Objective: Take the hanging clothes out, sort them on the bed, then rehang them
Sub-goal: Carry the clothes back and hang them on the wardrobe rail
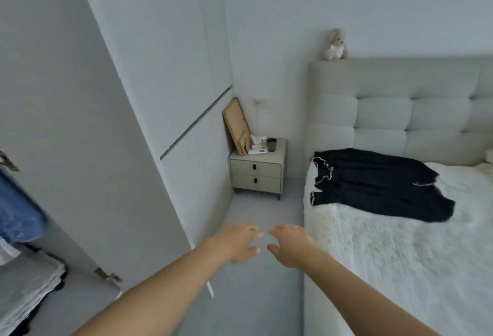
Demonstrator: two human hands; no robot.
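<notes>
A black garment with white trim [378,183] lies spread across the head end of the bed [400,269], which has a white textured cover. At the far left edge, blue clothing [18,213] hangs inside the open wardrobe, with pale folded fabric [29,282] below it. My left hand [237,242] and my right hand [290,245] reach forward side by side over the floor between wardrobe and bed. Both have relaxed, spread fingers and hold nothing.
An open white wardrobe door [88,149] stands at the left. A grey two-drawer nightstand [257,173] with a cup, small boxes and a leaning wooden frame [236,125] sits in the corner. A soft toy [334,45] sits on the padded headboard [413,111].
</notes>
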